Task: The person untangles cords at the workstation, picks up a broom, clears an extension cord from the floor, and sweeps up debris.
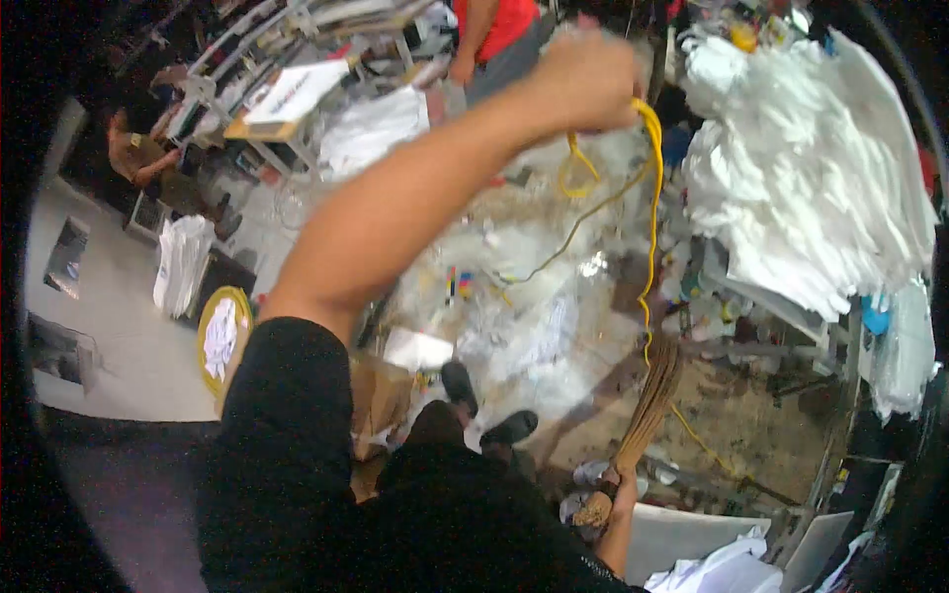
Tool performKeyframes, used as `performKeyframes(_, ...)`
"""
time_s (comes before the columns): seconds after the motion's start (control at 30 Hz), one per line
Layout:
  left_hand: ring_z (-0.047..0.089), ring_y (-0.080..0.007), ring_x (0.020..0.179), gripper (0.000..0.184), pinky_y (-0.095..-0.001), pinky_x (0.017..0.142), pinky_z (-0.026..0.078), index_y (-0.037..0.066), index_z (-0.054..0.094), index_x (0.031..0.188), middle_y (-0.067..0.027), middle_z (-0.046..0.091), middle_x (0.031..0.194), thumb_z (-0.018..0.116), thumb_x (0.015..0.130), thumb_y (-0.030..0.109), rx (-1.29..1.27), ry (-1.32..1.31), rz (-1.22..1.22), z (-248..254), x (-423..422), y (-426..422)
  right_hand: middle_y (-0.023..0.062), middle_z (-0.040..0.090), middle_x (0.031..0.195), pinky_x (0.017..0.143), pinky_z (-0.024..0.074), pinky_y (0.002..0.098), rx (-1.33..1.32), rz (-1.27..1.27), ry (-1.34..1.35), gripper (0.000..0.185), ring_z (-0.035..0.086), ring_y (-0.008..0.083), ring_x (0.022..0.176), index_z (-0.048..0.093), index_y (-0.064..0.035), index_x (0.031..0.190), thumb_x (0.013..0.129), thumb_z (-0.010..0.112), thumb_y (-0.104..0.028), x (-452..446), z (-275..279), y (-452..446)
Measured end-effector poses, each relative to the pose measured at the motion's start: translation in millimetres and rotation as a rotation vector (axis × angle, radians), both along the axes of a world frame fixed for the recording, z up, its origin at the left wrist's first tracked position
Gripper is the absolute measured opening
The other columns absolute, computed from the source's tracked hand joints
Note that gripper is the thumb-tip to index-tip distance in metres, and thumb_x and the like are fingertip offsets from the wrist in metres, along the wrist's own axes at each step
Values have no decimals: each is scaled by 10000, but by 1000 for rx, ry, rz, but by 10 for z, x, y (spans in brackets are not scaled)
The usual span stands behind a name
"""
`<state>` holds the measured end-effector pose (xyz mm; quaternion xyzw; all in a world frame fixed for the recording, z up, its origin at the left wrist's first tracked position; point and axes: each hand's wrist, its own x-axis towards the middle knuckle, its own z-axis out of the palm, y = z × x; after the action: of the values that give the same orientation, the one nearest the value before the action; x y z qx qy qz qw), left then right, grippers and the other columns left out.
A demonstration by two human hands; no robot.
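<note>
My left hand, raised high at the end of an outstretched arm, is closed on a yellow cord. Loops of the cord hang under the fist, and one long strand drops toward the tips of a stick broom. Low on the right, my right hand is wrapped around the bound end of that broom, whose bristles point up and away from me. Another piece of yellow cord lies on the floor beside the bristles. Slight blur hides the left fingers' detail.
White plastic scraps litter the floor ahead of my feet. A large heap of white bags stands at right. A cardboard box is by my left leg. A person in a red shirt stands ahead; another person is far left.
</note>
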<state>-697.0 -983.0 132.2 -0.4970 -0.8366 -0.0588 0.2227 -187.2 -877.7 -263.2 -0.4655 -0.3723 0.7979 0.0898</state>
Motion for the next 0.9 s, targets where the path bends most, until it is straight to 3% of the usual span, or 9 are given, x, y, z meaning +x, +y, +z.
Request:
performKeyframes(0.03, 619, -272, 846, 242, -433, 744, 485, 140, 702, 876, -92, 633, 871, 629, 698, 286, -19, 33, 8, -12, 43, 58, 48, 542, 684, 489, 459, 310, 86, 12, -147, 245, 528, 183, 532, 534, -82, 978, 787, 568, -231, 87, -307, 135)
performKeyframes(0.17, 570, -229, 966, 186, -454, 832, 425, 155, 706, 776, -43, 618, 920, 636, 688, 303, -19, 205, -1, -231, 276, 216, 78, 554, 674, 478, 460, 304, 9, -44, -107, 255, 531, 193, 514, 543, -61, 962, 782, 565, -242, -94, 192, 150)
performKeyframes(0.3, 529, -231, 1022, 171, -465, 879, 381, 174, 707, 772, -22, 600, 939, 641, 685, 305, -82, 137, 6, -501, 243, 403, 73, 547, 682, 478, 459, 302, 133, -32, -74, 266, 527, 192, 513, 530, -66, 999, 791, 550, -230, 33, 6, 196)
performKeyframes(0.4, 535, -244, 1015, 173, -476, 872, 386, 184, 705, 801, -18, 598, 938, 636, 692, 300, -41, 170, -39, -646, 154, 526, 66, 545, 704, 480, 458, 295, 211, -17, -7, 269, 525, 187, 516, 517, -74, 1021, 800, 541, -225, 2, 376, 116)
performKeyframes(0.5, 535, -253, 1016, 194, -499, 865, 385, 155, 693, 797, -33, 596, 951, 631, 699, 311, -79, 78, 46, -759, 33, 818, 51, 528, 708, 487, 456, 272, 81, -49, -114, 252, 530, 157, 536, 509, -78, 1015, 812, 544, -222, -53, 1166, -51)
performKeyframes(0.73, 529, -257, 1038, 210, -478, 857, 400, 144, 692, 811, -47, 598, 1006, 614, 713, 313, -49, 26, 38, -933, -88, 999, 71, 538, 762, 501, 484, 273, 176, 70, -100, 354, 559, 165, 569, 455, -70, 1145, 820, 522, -192, 399, 1530, -131)
performKeyframes(0.9, 544, -247, 1001, 213, -458, 840, 404, 152, 699, 818, -35, 606, 973, 614, 707, 313, -52, 69, 65, -1139, -296, 1055, 86, 534, 811, 507, 498, 282, 0, -24, -148, 394, 570, 182, 604, 430, -68, 1176, 812, 513, -195, 440, 1821, -249)
